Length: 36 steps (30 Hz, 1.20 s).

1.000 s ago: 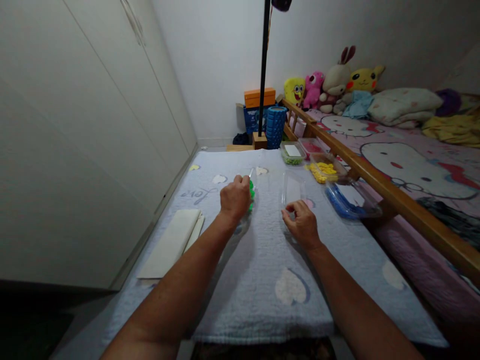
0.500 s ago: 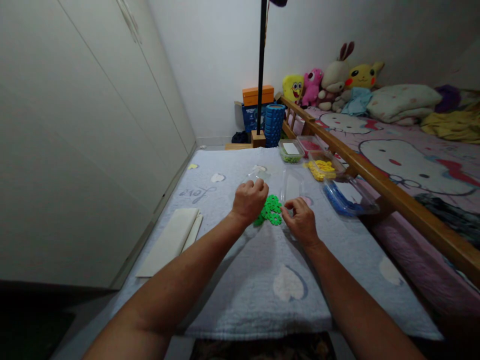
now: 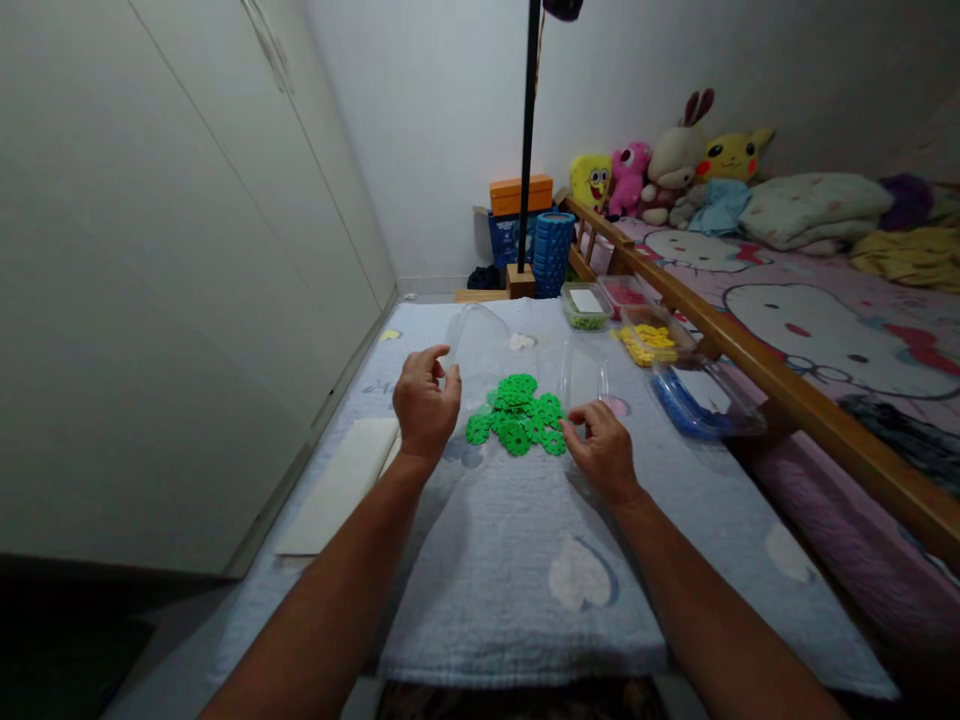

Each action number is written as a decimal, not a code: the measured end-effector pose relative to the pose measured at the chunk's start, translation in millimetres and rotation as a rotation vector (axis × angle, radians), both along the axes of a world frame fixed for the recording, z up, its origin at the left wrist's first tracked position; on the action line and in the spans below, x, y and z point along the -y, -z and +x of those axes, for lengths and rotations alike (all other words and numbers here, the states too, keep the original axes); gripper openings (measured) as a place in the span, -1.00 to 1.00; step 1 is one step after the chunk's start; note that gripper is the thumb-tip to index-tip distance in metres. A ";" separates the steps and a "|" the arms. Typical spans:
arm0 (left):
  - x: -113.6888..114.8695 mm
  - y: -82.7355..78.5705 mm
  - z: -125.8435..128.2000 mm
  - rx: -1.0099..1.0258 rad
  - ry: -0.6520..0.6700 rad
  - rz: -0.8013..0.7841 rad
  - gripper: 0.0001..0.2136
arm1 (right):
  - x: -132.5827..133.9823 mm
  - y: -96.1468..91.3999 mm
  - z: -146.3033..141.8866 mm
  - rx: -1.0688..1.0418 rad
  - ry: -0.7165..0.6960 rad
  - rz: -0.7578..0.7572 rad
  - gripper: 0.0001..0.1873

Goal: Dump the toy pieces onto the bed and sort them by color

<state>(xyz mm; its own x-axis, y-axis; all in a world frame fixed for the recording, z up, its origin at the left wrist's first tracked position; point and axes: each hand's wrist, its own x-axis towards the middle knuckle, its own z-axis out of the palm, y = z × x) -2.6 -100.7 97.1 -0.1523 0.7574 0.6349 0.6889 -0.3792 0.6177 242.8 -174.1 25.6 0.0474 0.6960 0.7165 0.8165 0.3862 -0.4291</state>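
- Head view: a loose heap of green discs [image 3: 517, 415] lies on the cloth-covered tabletop [image 3: 502, 590], between the 2 hands, some discs overlapping and others flat at the fringe.
- Handling, as I judge it: each disc is thin, light, fairly stiff plastic, tough rather than fragile, apt to slide over its neighbours. Notched rims offer fingertips a grip; discs lying singly at the fringe should lift most easily.
- Right hand [image 3: 600, 450]: just right of the heap, fingers bent, thumb near index finger. Its fingertips come close to a fringe disc; I cannot tell whether they touch or pinch it.
- Left hand [image 3: 426, 405]: left of the heap, thumb and fingers partly curled, beside a see-through container [image 3: 484, 325]. Whether it grips that container's edge I cannot tell. The thin plastic probably flexes, so the rim suits a hold.
- Beyond the right hand lies another clear plastic piece [image 3: 586, 372].
- Edges: a folded white sheet [image 3: 341, 490] bounds the left side; boxes with blue pieces [image 3: 705, 390], yellow pieces [image 3: 649, 342], pale green pieces [image 3: 586, 322] and pink pieces [image 3: 628, 295] line the right, near the bed rail [image 3: 795, 400].
- Room for movement: heart-printed cloth runs from the heap towards the near edge, between the forearms.
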 end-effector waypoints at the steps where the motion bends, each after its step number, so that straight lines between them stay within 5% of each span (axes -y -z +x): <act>1: 4.7 2.6 -1.5 0.120 0.015 -0.047 -0.76 | 1.8 -2.7 -2.6 0.001 -0.002 0.016 -0.88; 6: 26.3 23.4 2.1 0.677 0.151 -0.332 -0.65 | 11.8 -14.7 -20.2 0.044 -0.028 0.077 -0.87; 10: 39.4 40.8 15.5 0.886 0.211 -0.495 -0.57 | 18.3 -17.0 -36.0 0.142 -0.087 0.073 -0.86; 23: 60.9 51.7 35.8 1.041 0.436 -0.632 -0.56 | 26.8 -20.5 -68.0 0.345 -0.203 0.105 -0.88; 29: 66.1 53.9 37.6 1.005 0.414 -0.643 -0.50 | 28.1 -19.6 -72.8 0.363 -0.252 0.085 -0.86; 33: 65.6 53.8 36.0 1.028 0.406 -0.641 -0.53 | 30.4 -20.6 -67.8 0.310 -0.301 0.112 -0.83; 36: 62.2 54.7 31.6 1.085 0.405 -0.617 -0.51 | 28.7 -20.8 -58.4 0.145 -0.210 0.154 -0.78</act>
<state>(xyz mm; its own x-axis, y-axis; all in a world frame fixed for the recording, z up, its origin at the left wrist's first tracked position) 29.0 -162.9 42.4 -0.0576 0.9896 -0.1316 -0.3604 0.1023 0.9272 184.4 -202.8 46.4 -0.1968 0.5620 0.8034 0.7605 0.6047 -0.2367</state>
